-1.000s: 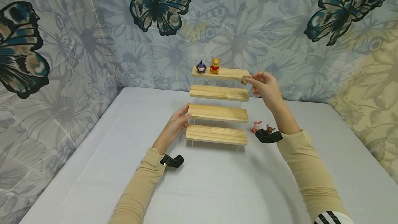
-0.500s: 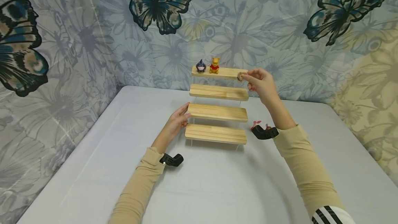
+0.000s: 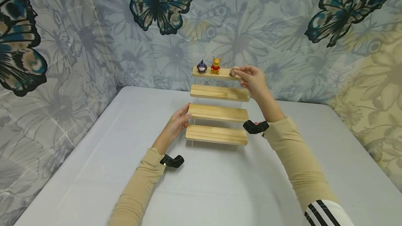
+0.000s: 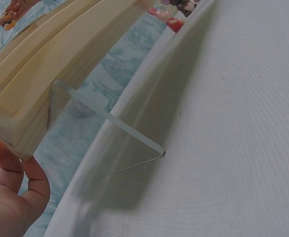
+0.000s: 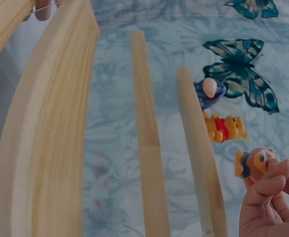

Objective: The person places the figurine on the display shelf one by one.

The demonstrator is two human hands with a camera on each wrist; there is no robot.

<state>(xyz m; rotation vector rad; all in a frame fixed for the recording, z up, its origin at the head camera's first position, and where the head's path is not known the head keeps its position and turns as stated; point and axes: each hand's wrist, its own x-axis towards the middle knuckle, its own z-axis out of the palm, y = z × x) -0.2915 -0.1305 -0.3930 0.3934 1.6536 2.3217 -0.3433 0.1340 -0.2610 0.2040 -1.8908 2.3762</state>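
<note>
While the right hand [image 3: 255,81] pinches one figurine [image 5: 255,164], I count four shelves [image 3: 216,134].
Left hand [image 3: 175,125] grips one shelf [image 3: 218,112]; two standing figurines [image 3: 215,66] occupy the topmost.

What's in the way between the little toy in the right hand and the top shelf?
Nothing that I can see. The right fingers pinch the little toy above the top shelf, and the right wrist view shows just a gap between. The yellow bear stands on that shelf, but to the left.

Held figurine [image 5: 253,164] partly behind fingers [image 5: 277,173], sleeves [image 3: 135,191] cropped
</note>
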